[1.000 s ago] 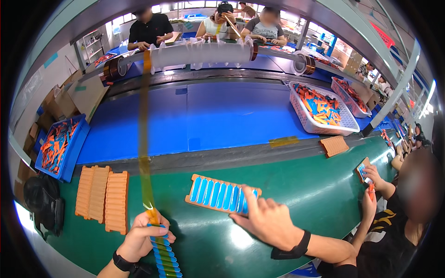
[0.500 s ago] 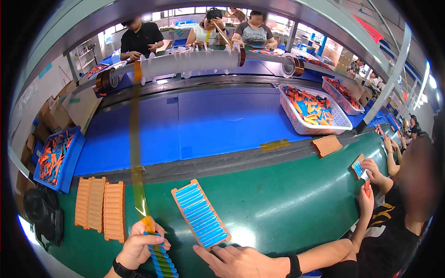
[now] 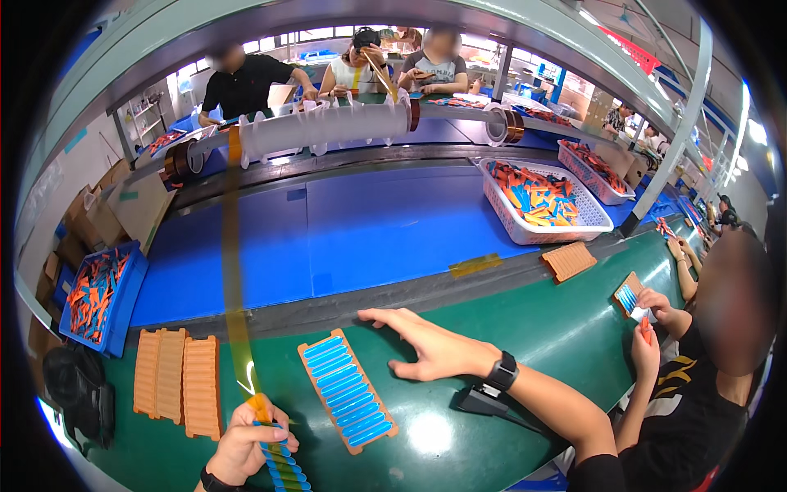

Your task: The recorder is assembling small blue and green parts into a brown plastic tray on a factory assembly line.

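My left hand (image 3: pixel 246 443) is closed around the end of a strip of blue pieces (image 3: pixel 283 467) bound with amber tape. The translucent amber tape (image 3: pixel 234 271) runs taut from my fingers up to a roll on the overhead bar. My right hand (image 3: pixel 438 344) reaches over the green table, fingers stretched and holding nothing. Just left of it lies a ridged orange tray (image 3: pixel 354 444) with blue slim pieces (image 3: pixel 348 389) lying side by side in its grooves. Under my right forearm is a black object (image 3: pixel 484 403), partly hidden, its kind unclear.
Ridged orange trays (image 3: pixel 172 377) lie at left, beside a blue bin (image 3: pixel 135 283) of orange and blue pieces. A white basket (image 3: pixel 525 234) stands far right. The bar (image 3: pixel 328 131) crosses overhead. A co-worker (image 3: pixel 689 369) sits at right; three people work opposite.
My right hand has lifted from the near end of the filled tray and swung up and right, fingers opened out. The left hand keeps hold of the taped strip, nearly unmoved.
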`<control>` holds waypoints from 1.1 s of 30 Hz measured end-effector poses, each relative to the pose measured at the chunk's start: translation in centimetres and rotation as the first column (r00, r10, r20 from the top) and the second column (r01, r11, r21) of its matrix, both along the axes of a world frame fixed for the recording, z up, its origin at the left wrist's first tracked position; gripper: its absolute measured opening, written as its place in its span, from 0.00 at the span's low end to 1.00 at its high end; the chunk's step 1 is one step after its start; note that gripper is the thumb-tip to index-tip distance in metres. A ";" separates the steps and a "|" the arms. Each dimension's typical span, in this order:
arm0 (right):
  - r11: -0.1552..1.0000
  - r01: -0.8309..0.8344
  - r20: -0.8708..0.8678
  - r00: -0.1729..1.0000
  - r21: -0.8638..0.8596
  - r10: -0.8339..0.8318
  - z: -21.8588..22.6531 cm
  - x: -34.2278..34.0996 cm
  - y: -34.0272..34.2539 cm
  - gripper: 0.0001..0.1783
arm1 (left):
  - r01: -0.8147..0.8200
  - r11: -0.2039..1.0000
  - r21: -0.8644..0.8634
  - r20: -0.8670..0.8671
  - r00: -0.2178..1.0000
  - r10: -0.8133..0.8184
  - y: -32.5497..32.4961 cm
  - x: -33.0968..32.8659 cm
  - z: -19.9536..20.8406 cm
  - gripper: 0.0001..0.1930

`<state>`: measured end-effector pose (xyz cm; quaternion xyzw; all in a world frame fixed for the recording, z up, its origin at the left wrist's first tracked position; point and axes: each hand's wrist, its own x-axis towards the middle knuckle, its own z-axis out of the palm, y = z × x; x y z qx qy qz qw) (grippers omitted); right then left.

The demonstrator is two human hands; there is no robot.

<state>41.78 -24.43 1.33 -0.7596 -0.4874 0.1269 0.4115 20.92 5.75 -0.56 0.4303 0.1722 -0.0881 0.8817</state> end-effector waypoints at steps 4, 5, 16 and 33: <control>0.987 -0.152 -0.011 0.988 -0.050 0.152 -0.5 1.3 1.8 0.57 | -0.023 0.999 0.044 -0.010 1.000 0.024 -0.5 0.1 0.1 0.14; 0.979 -0.196 0.019 0.980 -0.050 0.198 -0.4 1.5 2.2 0.58 | -0.011 0.999 0.032 -0.012 1.000 0.012 -0.3 0.1 0.0 0.14; 0.953 -0.298 0.057 0.952 -0.059 0.302 -1.5 2.6 3.8 0.63 | -0.021 0.998 0.062 -0.005 1.000 0.021 -0.2 0.2 -0.3 0.11; 0.979 -0.199 0.240 0.954 0.054 0.181 -2.2 1.4 3.5 0.55 | -0.056 0.984 0.167 -0.071 0.995 0.068 -1.5 -0.7 1.4 0.10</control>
